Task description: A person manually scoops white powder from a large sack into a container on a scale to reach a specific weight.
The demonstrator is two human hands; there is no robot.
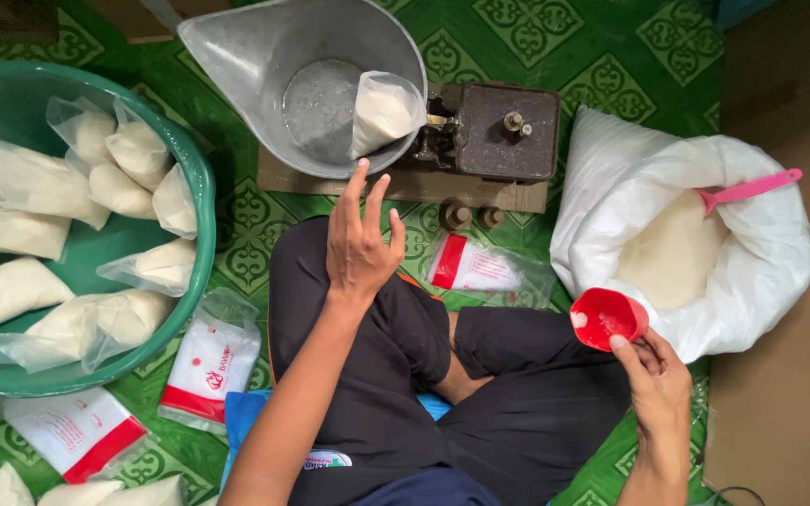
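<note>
We sit cross-legged on a green patterned floor mat (555,37) with a balance scale (503,131) in front of our knees. Our left hand (360,242) hovers with its fingers spread wide and nothing in it, just below the rim of the metal scale pan (264,47). Inside that pan a filled clear bag (383,112) of white grain leans against the wall, its mouth seemingly unsealed. Our right hand (656,379) pinches the handle of a small red scoop (608,317), held beside the big white sack (761,272) of grain, where a pink scoop (747,190) stands in the heap.

We judge that the bag in the pan handles as soft and slumping: thin, slick plastic with loose grain that shifts when lifted. It looks moderately heavy for its size, so a grip on the film alone could stretch or tear it. Best to gather the empty neck above the grain and support the belly from underneath, keeping the mouth upward so nothing spills.

To our left a green basin (201,187) holds many similar filled bags (124,192), lying on their sides. Flat empty bags (210,361) with red bands lie on the mat near our legs.
</note>
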